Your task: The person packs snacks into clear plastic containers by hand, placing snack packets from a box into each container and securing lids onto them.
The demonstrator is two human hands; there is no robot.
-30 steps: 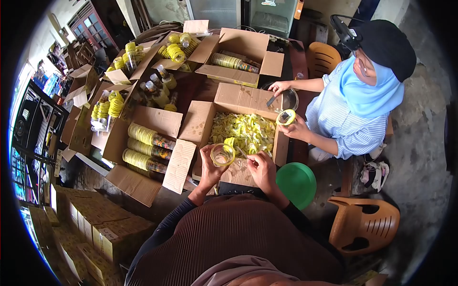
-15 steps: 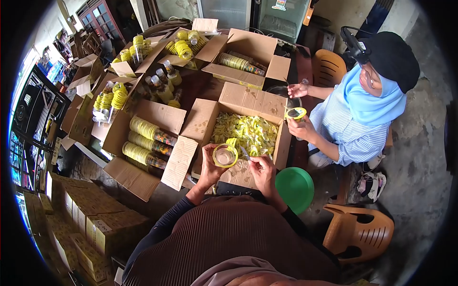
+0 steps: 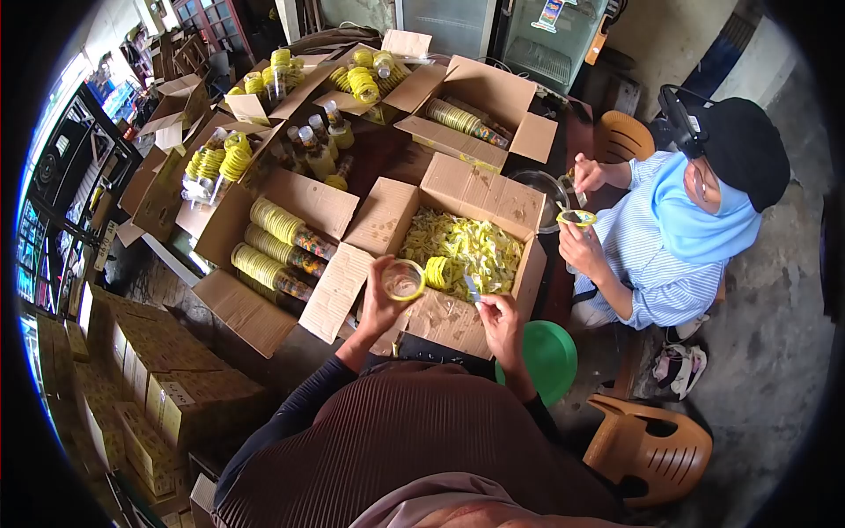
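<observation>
My left hand (image 3: pixel 378 299) is wrapped round a clear plastic cup (image 3: pixel 405 294) with a yellow rim, its open mouth facing me. In my right hand (image 3: pixel 502 324), a small knife (image 3: pixel 472 287) is pinched, its short blade pointing up and away from me. Both hands are over the near side of an open cardboard box (image 3: pixel 440 327). Yellow plastic strips (image 3: pixel 484 238) fill that box. A stack of yellow-rimmed cups (image 3: pixel 442 273) lies on them, just right of the cup I hold; the blade is apart from the cup.
Left, a carton (image 3: pixel 242 312) holds stacked yellow-rimmed cups. More cartons and bottles (image 3: pixel 315 151) stand behind. A green basin (image 3: pixel 550 361) is at right, near an orange chair (image 3: pixel 656 449). On the right, a co-worker (image 3: pixel 660 220) holds a cup and a thin tool.
The cup in my left hand has shifted left, uncovering the stack in the box. My right hand with the knife has moved right, away from the cup. The view has shifted slightly.
</observation>
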